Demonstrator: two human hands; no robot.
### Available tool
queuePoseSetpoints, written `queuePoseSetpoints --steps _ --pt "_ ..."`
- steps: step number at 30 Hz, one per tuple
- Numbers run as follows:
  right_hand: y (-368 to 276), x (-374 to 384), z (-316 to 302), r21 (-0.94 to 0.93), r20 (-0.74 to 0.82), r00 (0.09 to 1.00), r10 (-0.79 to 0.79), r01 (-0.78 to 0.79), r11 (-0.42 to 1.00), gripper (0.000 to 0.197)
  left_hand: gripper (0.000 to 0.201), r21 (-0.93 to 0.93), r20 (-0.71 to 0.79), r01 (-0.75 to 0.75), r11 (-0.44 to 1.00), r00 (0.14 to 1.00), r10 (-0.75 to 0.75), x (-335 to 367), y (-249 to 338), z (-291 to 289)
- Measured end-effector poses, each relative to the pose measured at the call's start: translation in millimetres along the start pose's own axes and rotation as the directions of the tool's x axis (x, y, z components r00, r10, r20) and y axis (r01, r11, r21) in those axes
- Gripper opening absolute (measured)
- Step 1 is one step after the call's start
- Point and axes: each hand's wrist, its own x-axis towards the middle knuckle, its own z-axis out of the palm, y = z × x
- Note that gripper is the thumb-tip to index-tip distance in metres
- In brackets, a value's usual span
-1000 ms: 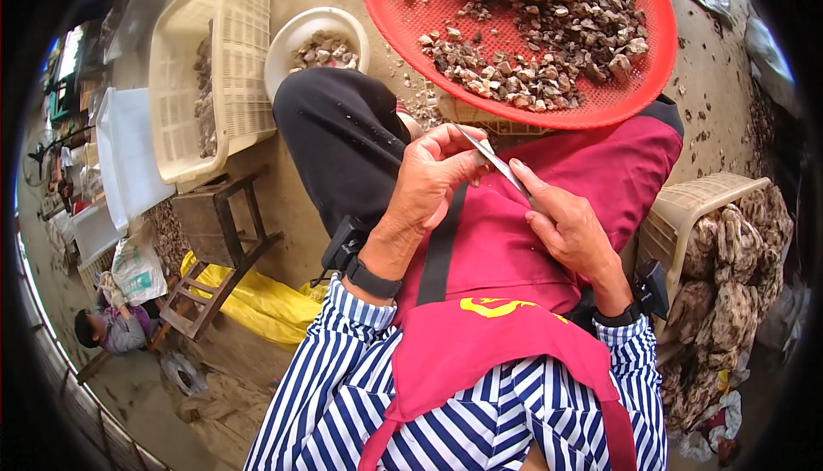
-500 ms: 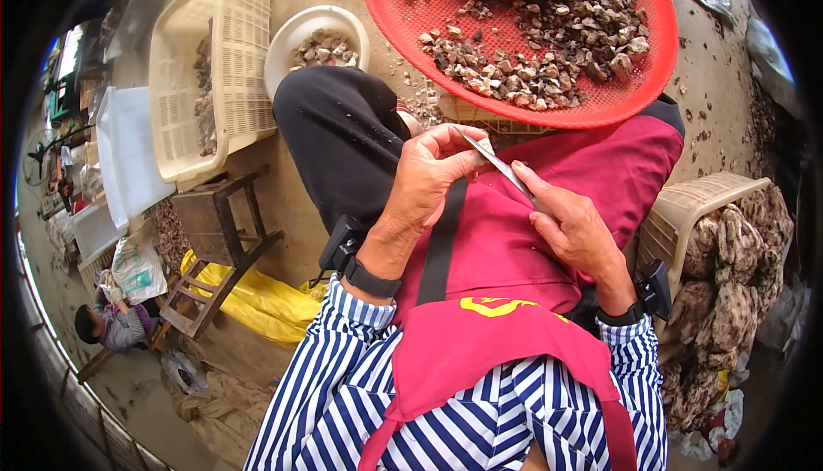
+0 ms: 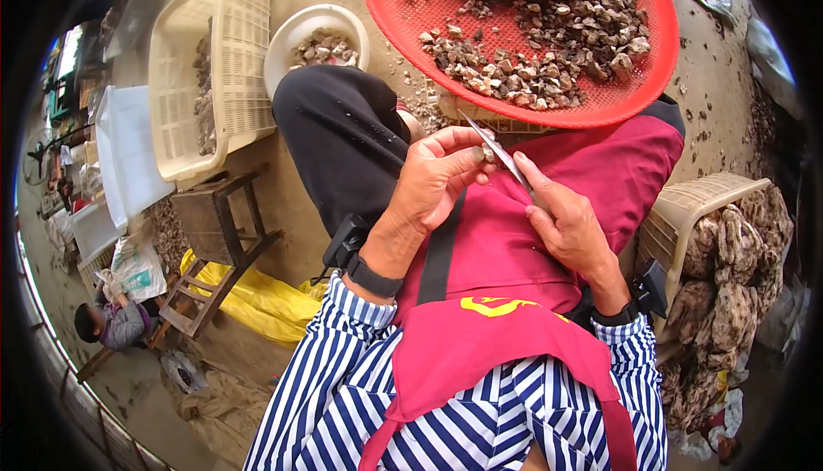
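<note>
My left hand [image 3: 440,175] pinches a small pale chunk [image 3: 489,152] between thumb and fingertips, above my apron-covered lap. My right hand [image 3: 567,224] is wrapped round the handle end of a knife [image 3: 504,156]. Its narrow metal blade points up and left, lying against or just beside the chunk; I cannot tell whether it cuts in. Beyond my hands, a round red mesh tray [image 3: 399,30] carries a heap of brown and whitish rough chunks [image 3: 531,77]. Part of a cream crate [image 3: 467,113] shows under the tray's near rim.
A white bowl [image 3: 279,51] with pale chunks stands beyond my left knee, next to a large cream crate [image 3: 244,51]. A wooden stool [image 3: 206,222] and yellow sheeting [image 3: 257,300] lie left. At right stands a crate [image 3: 707,192] of big brown lumps. Another person [image 3: 120,321] sits far left.
My left fingers have shifted a little down and right, and more of the chunk shows. The knife tip has moved slightly up. At far left, the other person's arms have moved.
</note>
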Motion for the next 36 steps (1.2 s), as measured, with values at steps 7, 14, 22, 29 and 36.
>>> queuePoseSetpoints --steps 7,14,22,29,36 --pt "4 4 3 -0.092 0.004 1.000 0.016 -0.016 0.996 0.061 0.025 0.003 0.008 0.010 1.000 1.000 -0.010 -2 2 3" --pt "5 -2 -3 -0.048 0.032 0.999 -0.004 0.005 0.999 0.062 0.028 -0.058 -0.022 -0.036 0.998 0.999 0.035 1 1 0" --pt "13 -6 -5 -0.022 0.026 0.992 -0.126 0.127 0.992 0.063 0.025 -0.004 0.002 -0.088 0.996 0.996 0.088 -2 5 -1" --pt "8 -4 -1 -0.221 -0.026 0.999 -0.033 0.026 0.975 0.061 0.027 0.125 -0.003 -0.049 0.991 0.999 0.049 -3 4 0" --pt "10 -3 -3 -0.120 -0.081 0.996 0.037 -0.047 0.992 0.061 0.026 0.209 -0.023 -0.069 0.975 0.997 0.076 -3 1 2"
